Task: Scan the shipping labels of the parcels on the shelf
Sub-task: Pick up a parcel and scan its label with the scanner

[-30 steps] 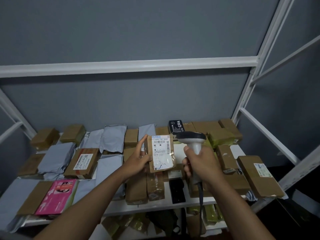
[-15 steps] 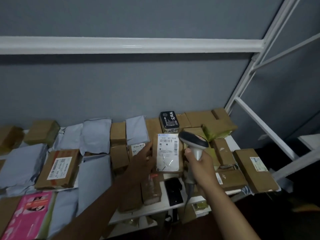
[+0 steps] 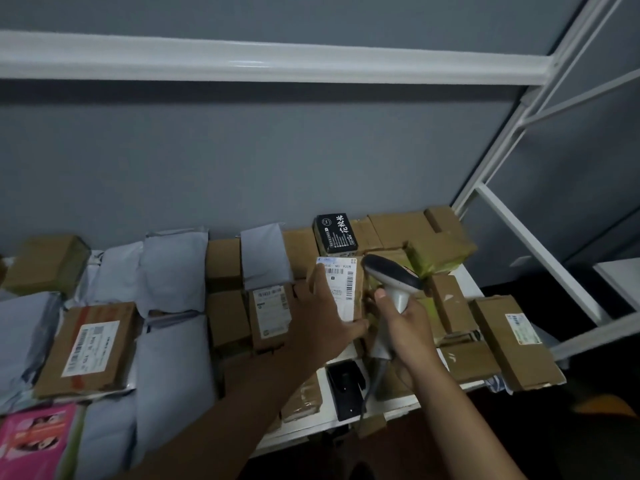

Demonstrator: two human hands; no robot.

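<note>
Scanning is judged to be the step in hand: a small brown parcel is held by the left hand, fingers spread along its left edge and thumb under its lower edge, with the white shipping label turned up. Just right of it, the handheld scanner is gripped by the right hand, fingers wrapped round the handle, head close above the parcel's right edge. Whether the label has been read cannot be told; next, the scanner's nose is likely to need aiming at the barcode. Beneath both hands, the white shelf is packed with brown boxes and grey mailer bags, a black box beyond the hands, a labelled carton far left of them.
</note>
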